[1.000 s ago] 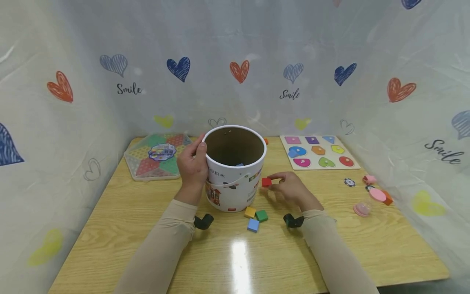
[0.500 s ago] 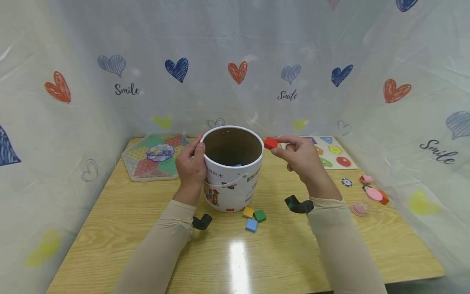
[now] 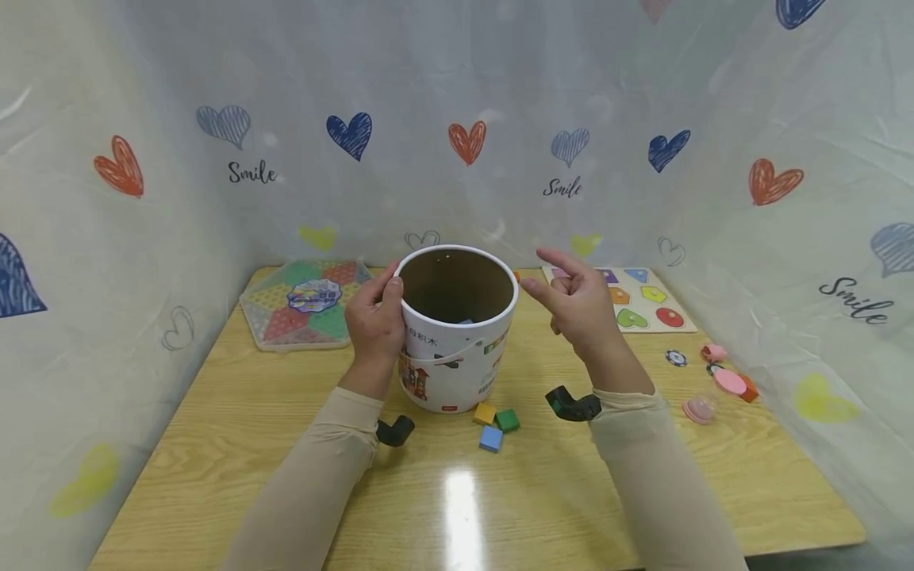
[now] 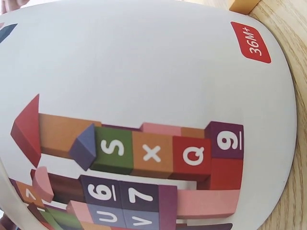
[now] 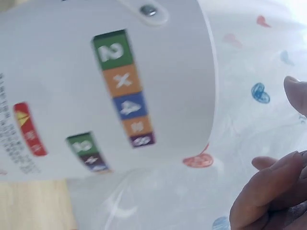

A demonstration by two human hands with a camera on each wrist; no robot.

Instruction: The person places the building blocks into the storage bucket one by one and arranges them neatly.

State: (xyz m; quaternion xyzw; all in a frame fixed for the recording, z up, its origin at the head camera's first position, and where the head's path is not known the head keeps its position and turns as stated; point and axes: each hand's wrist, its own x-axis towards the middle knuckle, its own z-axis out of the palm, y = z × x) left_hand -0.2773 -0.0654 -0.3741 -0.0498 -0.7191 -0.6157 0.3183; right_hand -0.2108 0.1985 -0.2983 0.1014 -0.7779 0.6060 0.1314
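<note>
A white bucket with printed letter blocks stands upright on the table, and a bit of blue shows inside it. My left hand holds the bucket's left side at the rim, thumb toward me. Just right of the rim, my right hand is raised with nothing in it. Its index finger and thumb are spread apart; the other fingers bend loosely. A yellow block, a green block and a blue block lie at the bucket's foot. Most of the bucket's inside is hidden.
Behind left lies a hexagonal game box. A shape puzzle board sits behind right. Along the right are a chip, a pink disc, an orange block and a clear pink-based dome. A printed curtain surrounds the table.
My right hand lifted a red block from the table beside the bucket to the rim and has let it go; the block is out of sight now. My left hand stays on the bucket.
</note>
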